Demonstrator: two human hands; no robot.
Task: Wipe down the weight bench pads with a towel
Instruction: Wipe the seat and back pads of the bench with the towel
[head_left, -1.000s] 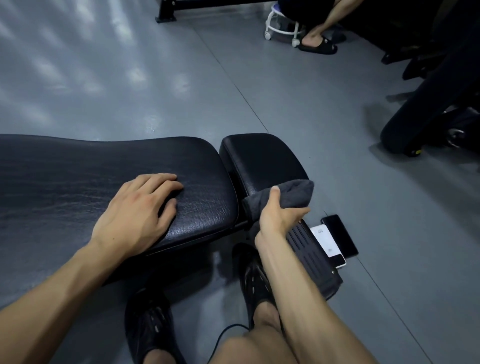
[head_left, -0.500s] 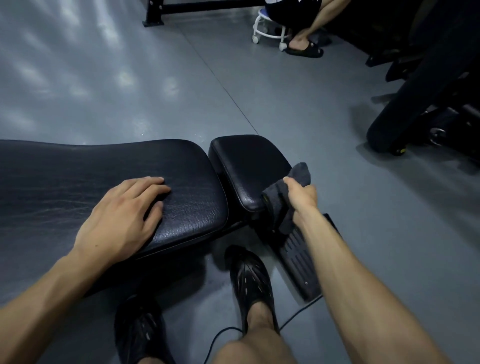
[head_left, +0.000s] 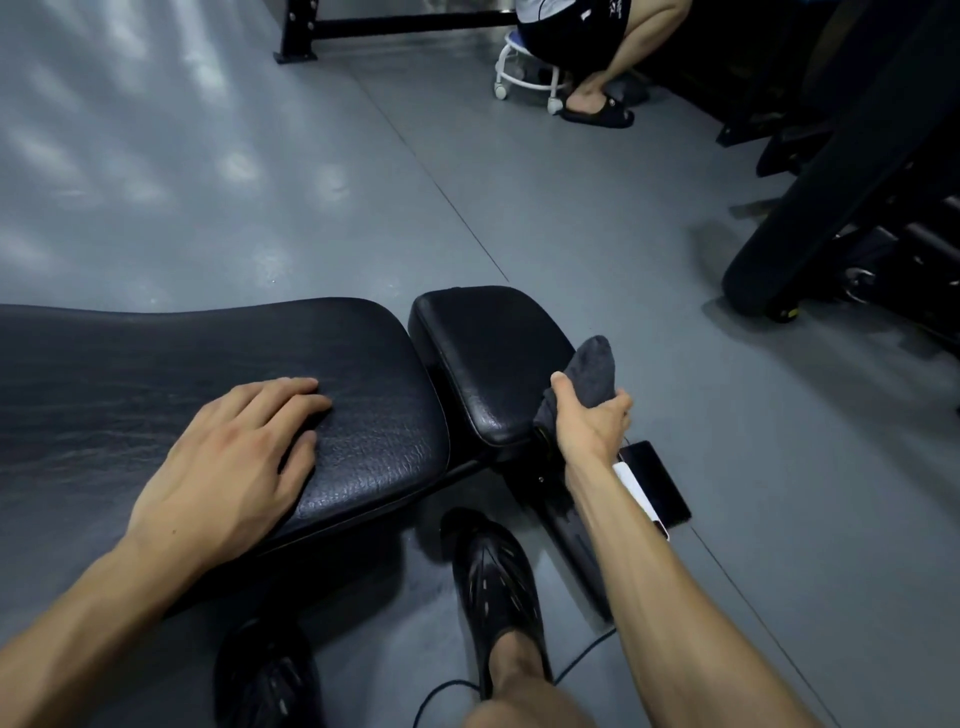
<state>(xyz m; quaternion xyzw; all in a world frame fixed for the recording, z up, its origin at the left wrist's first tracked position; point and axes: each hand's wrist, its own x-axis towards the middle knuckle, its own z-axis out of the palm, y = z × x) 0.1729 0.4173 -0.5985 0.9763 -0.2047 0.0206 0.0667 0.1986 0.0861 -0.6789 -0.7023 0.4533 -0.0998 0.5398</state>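
Note:
A black weight bench lies across the view: a long back pad (head_left: 156, 384) on the left and a small seat pad (head_left: 488, 358) to its right. My left hand (head_left: 244, 452) rests flat on the back pad near its right end, fingers straight. My right hand (head_left: 589, 421) grips a dark grey towel (head_left: 592, 369) and holds it against the right side edge of the seat pad. Part of the towel hangs below my hand, hidden behind it.
A black phone (head_left: 657, 483) and a white card lie on the grey floor right of the bench foot (head_left: 576, 551). My black shoes (head_left: 493, 582) stand below the bench. A person sits on a white wheeled stool (head_left: 524, 78) at the back. Dark gym machines (head_left: 841, 197) fill the right.
My right hand has carried the towel from the near front corner of the seat pad round to its right side edge. My left hand has stayed on the back pad.

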